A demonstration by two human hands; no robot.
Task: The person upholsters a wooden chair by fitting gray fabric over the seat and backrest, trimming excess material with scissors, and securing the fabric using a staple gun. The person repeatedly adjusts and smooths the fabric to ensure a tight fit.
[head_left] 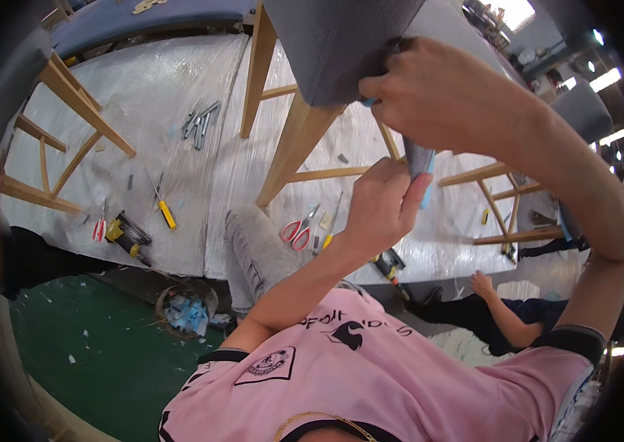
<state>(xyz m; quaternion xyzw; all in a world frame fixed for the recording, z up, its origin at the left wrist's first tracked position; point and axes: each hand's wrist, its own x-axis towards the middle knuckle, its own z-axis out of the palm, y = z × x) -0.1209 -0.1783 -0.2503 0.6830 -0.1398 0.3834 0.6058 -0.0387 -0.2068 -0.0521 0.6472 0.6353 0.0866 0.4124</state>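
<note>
A wooden-legged chair (348, 44) with grey upholstery stands before me, partly cut off by the top edge. My left hand (385, 202) is closed round a hanging flap of grey fabric (418, 157) with a light blue edge, below the seat. Higher up, my right hand (429, 92) presses curled fingers against the chair's dark grey covering, with a bit of light blue at the fingertips. The right fingertips are partly hidden. Beneath the covered corner, a wooden leg (293, 151) slants down to the plastic-wrapped table.
Red-handled scissors (297, 234), a staple gun (388, 261), a yellow screwdriver (165, 210), another staple gun (128, 237) and several metal pieces (200, 124) lie on the table (179, 81). More chairs stand left and right, with other people beside them. A scrap bin (188, 309) is below.
</note>
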